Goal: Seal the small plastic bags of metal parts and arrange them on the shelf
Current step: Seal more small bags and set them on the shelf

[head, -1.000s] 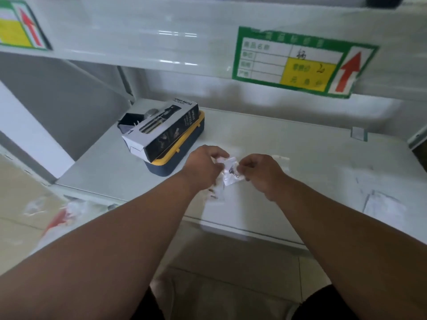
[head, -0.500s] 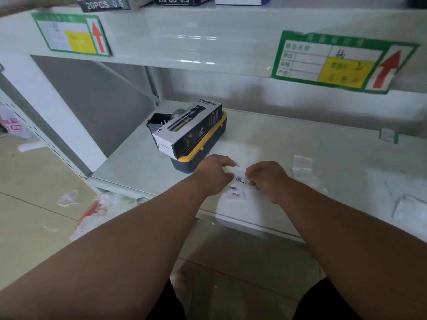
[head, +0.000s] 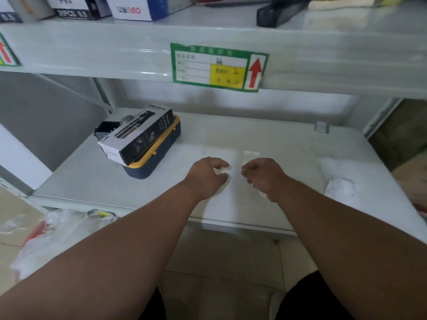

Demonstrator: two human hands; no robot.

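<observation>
Both my hands hover low over the white shelf (head: 288, 158), a small gap between them. My left hand (head: 208, 176) has its fingers loosely curled with only bright shelf showing between thumb and forefinger. My right hand (head: 263, 176) is curled, and a sliver of clear plastic (head: 260, 193) shows under it. Whether it holds that plastic is unclear. Glare washes out the spot between my hands, so the bag of metal parts cannot be made out there. Just behind my right hand lies another small clear bag (head: 251, 155), flat on the shelf.
A black-and-white carton (head: 138, 135) lies on a blue and yellow case (head: 159, 158) at the shelf's left. Crumpled clear plastic (head: 342, 188) sits at the right. The upper shelf with a green label (head: 217, 68) overhangs. Bags lie on the floor at the left (head: 53, 232).
The bag went from being held up between both hands down onto the shelf. My hands have drawn slightly apart, and my head has tilted up, so more of the upper shelf shows.
</observation>
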